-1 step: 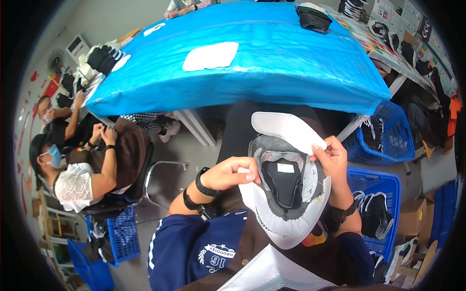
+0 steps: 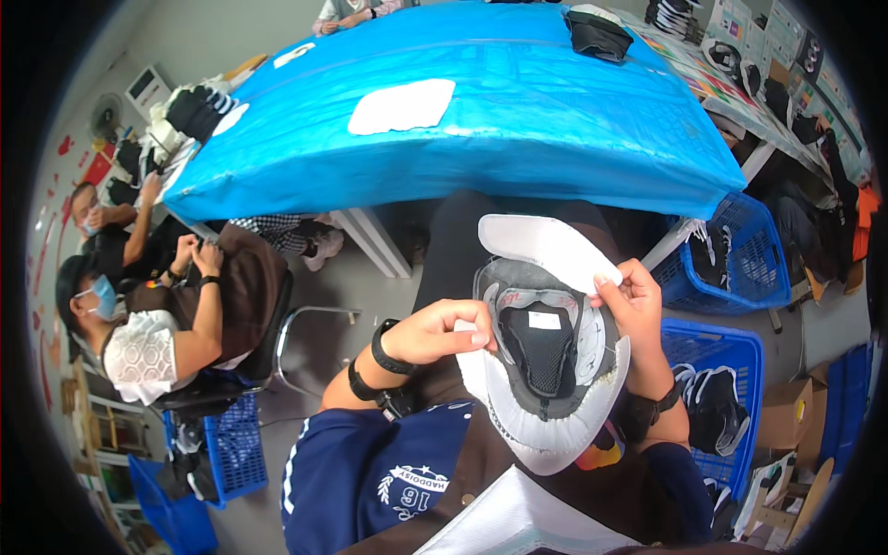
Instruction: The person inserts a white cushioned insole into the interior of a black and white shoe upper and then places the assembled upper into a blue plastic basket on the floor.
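A black and white sewn piece [image 2: 546, 393], which looks like a shoe upper turned with its inside up, lies over my lap. Inside it are a black mesh part and a small white label [image 2: 544, 320]. A broad white border runs round its near end, while a long white flap [image 2: 546, 246] stretches along the far side. My left hand [image 2: 442, 331] pinches the border's left end between thumb and finger. At the right end of the flap, my right hand [image 2: 635, 294] is closed on its edge.
Ahead stands a table under a blue sheet [image 2: 518, 74], bearing a white sheet [image 2: 401, 106] and a black piece [image 2: 598, 35]. Blue baskets [image 2: 751, 254] with black-and-white pieces stand right and lower left. Masked co-workers [image 2: 162, 356] sit at the left, near a metal chair [image 2: 305, 319].
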Tool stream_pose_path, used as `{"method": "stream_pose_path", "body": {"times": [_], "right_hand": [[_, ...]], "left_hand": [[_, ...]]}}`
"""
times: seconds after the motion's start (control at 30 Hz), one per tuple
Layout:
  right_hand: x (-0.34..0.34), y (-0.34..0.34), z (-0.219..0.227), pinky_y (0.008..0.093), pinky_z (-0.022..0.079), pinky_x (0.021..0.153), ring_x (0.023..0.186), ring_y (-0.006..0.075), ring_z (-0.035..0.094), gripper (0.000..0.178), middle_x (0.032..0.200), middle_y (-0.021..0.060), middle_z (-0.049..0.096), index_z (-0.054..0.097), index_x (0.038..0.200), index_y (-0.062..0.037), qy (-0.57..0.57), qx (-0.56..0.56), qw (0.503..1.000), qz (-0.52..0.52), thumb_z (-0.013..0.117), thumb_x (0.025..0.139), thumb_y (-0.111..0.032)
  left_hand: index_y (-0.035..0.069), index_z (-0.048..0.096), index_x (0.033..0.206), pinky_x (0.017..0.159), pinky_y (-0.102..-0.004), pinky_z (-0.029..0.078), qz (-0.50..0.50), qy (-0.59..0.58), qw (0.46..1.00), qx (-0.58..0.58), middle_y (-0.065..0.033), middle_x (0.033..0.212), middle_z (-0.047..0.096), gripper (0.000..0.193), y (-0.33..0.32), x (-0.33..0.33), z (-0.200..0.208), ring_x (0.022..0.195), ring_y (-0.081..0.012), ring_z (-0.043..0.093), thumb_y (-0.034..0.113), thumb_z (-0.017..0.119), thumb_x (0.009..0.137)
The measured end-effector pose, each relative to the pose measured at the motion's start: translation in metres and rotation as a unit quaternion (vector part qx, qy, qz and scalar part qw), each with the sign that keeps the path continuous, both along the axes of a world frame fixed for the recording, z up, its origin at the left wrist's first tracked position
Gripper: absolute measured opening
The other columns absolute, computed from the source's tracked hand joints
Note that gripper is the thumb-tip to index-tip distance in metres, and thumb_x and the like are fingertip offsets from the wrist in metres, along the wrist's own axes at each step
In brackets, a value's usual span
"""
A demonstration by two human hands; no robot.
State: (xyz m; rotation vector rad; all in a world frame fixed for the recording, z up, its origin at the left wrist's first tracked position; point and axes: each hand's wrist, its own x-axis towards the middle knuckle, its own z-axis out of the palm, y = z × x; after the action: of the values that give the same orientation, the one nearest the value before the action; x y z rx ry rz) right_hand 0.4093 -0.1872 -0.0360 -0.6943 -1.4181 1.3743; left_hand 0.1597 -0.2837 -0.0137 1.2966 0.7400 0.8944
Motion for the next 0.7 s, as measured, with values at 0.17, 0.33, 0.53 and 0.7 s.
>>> {"method": "stream_pose_path", "body": {"times": [0.17, 0.33, 0.53, 0.7], "right_hand": [[-0.001, 0.004, 0.001, 0.0185, 0.045, 0.056, 0.061, 0.0069, 0.055, 0.006, 0.070, 0.0052, 0.057, 0.050, 0.077, -0.0013, -0.036, -0.021, 0.999, 0.003, 0.055, 0.079, 0.000], [-0.003, 0.003, -0.001, 0.0187, 0.045, 0.055, 0.061, 0.0073, 0.056, 0.005, 0.071, 0.0058, 0.058, 0.050, 0.078, -0.0003, -0.022, -0.023, 0.999, 0.023, 0.055, 0.080, -0.001], [-0.006, 0.001, -0.002, 0.0188, 0.046, 0.054, 0.060, 0.0073, 0.056, 0.005, 0.070, 0.0061, 0.058, 0.051, 0.079, 0.0004, -0.017, -0.016, 1.000, 0.021, 0.055, 0.080, -0.002], [-0.006, 0.000, -0.001, 0.0186, 0.046, 0.051, 0.058, 0.0076, 0.056, 0.006, 0.068, 0.0064, 0.058, 0.051, 0.081, 0.0005, -0.040, -0.032, 0.999, 0.014, 0.055, 0.081, -0.004]], "left_hand": [[0.002, 0.057, 0.082, 0.069, -0.0241, 0.044, 0.045, 0.135, 0.984, 0.109, -0.0064, 0.079, 0.062, 0.013, -0.002, -0.007, 0.017, 0.076, -0.0123, 0.057, 0.013, 0.052, 0.084], [0.000, 0.060, 0.074, 0.058, -0.0254, 0.044, 0.057, 0.234, 0.949, 0.205, -0.0075, 0.070, 0.062, 0.006, -0.008, -0.002, 0.023, 0.063, -0.0182, 0.059, 0.004, 0.055, 0.075], [0.006, 0.059, 0.068, 0.067, -0.0267, 0.040, 0.120, 0.340, 0.841, 0.404, -0.0046, 0.072, 0.054, 0.002, 0.006, -0.003, 0.031, 0.073, -0.0201, 0.052, 0.007, 0.059, 0.069], [0.002, 0.053, 0.065, 0.059, -0.0264, 0.041, 0.095, 0.185, 0.950, 0.234, -0.0077, 0.076, 0.053, 0.011, 0.021, -0.008, 0.012, 0.068, -0.0142, 0.053, 0.004, 0.062, 0.073]]}}
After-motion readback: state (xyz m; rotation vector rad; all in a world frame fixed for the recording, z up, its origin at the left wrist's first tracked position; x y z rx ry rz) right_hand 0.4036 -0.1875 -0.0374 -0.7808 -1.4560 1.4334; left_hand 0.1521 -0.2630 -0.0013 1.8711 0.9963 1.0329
